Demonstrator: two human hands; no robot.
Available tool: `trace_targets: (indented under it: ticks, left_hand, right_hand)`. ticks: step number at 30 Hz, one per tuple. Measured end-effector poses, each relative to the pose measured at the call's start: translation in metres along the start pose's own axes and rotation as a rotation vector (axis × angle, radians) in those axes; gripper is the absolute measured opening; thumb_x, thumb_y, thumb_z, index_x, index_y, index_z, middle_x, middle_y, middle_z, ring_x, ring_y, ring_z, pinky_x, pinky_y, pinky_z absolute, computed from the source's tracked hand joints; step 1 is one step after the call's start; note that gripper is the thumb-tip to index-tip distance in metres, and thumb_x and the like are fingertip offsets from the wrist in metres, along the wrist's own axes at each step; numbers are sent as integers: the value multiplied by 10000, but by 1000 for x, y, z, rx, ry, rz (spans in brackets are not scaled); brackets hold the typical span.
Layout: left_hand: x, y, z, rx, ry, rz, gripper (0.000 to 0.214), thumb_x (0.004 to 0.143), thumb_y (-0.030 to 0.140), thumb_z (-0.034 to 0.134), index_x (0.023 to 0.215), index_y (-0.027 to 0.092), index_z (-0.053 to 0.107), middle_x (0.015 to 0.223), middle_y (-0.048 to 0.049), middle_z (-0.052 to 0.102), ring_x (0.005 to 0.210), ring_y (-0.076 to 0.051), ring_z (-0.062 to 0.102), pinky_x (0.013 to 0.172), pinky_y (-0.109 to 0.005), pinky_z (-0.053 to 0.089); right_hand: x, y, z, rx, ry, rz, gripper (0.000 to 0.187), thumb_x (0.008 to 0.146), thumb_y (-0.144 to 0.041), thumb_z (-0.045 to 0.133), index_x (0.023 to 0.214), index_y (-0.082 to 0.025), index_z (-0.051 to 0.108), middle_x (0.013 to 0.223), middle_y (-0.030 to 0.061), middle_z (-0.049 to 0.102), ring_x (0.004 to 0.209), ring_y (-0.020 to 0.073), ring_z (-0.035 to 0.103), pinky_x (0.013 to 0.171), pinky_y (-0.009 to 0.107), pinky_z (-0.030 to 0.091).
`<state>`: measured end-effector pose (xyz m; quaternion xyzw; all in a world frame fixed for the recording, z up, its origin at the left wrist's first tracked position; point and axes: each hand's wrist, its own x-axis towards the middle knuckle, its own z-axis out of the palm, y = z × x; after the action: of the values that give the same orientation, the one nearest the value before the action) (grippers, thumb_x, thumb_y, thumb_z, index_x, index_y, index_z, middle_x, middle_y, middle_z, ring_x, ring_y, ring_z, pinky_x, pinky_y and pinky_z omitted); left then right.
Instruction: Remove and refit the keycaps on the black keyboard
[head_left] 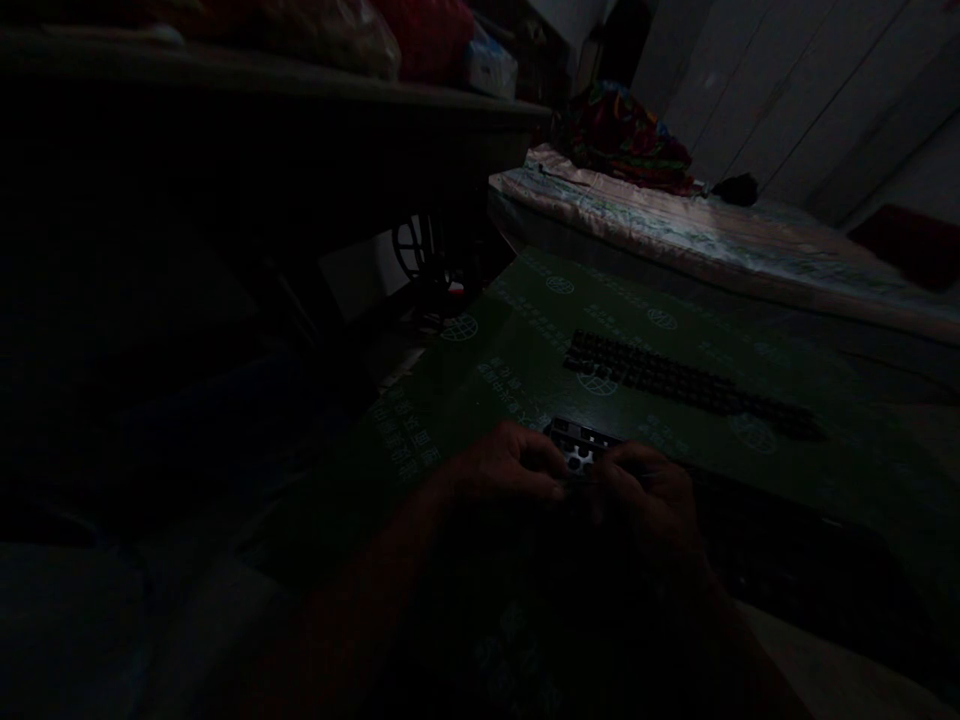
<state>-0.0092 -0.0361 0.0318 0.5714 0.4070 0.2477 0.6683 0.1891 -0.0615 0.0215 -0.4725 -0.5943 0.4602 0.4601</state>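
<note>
The scene is very dark. My left hand and my right hand are curled together over a small dark part with pale round holes, both pinching it at its near edge. It lies on a green printed mat. A row of several small black pieces lies on the mat just beyond the hands.
A mattress with a pale patterned cover runs across the back right, with a bundle of coloured cloth on it. A dark table edge with bags on top is at upper left. A round metal frame stands beneath it.
</note>
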Motion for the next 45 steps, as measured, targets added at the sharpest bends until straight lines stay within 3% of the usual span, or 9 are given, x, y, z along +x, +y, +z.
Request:
trace_targets:
  ticks: [4,10,15,19,23,37,45]
  left_hand:
    - [0,-1,-3,69,83,7,217,605,213,710,801,138,656,623,32,600,553,-90,527,511,-188,381]
    - [3,-3,-2,191,234,130,138,638,157,645,774,149,631,667,44,587,615,-92,534,580,-200,406]
    - [7,-6,-5,415,276,264,176,608,152,696,774,146,641,906,-28,600,860,-174,574,715,-263,441]
    - [7,-7,-5,540,264,284,239,576,133,745,792,156,647,1165,-84,538,1111,-238,492,911,-349,393]
    - [5,-6,-3,615,212,252,314,577,139,760,866,162,641,1277,-117,474,1187,-257,438,969,-402,355]
    - [8,-14,-4,667,148,319,179,652,206,721,827,186,683,1259,-86,495,1177,-277,436,962,-419,362]
    - [11,-16,-4,785,140,331,236,668,216,694,902,190,694,1242,-93,508,1148,-276,458,949,-397,385]
  right_hand:
    - [1,-2,-1,-152,46,14,223,727,-368,627,616,-177,595,464,-24,544,414,98,490,398,196,375]
    - [1,1,0,-243,-30,-56,204,749,-346,600,645,-171,601,516,-19,546,448,92,480,408,191,374]
    - [2,1,0,-353,-58,-147,171,749,-303,579,642,-171,603,557,1,593,508,114,535,470,208,410]
    - [3,3,-1,-408,-87,-207,169,754,-293,561,650,-168,606,581,12,610,546,129,559,519,225,431]
    - [3,6,-1,-450,-93,-246,154,755,-281,566,653,-173,608,587,8,614,554,132,563,547,234,431]
    - [7,4,10,-569,-236,-285,182,840,-285,465,767,-175,590,598,-1,604,507,105,524,490,206,378]
    - [11,2,21,-737,-176,-301,291,854,-389,456,744,-175,620,620,27,632,544,134,574,515,226,379]
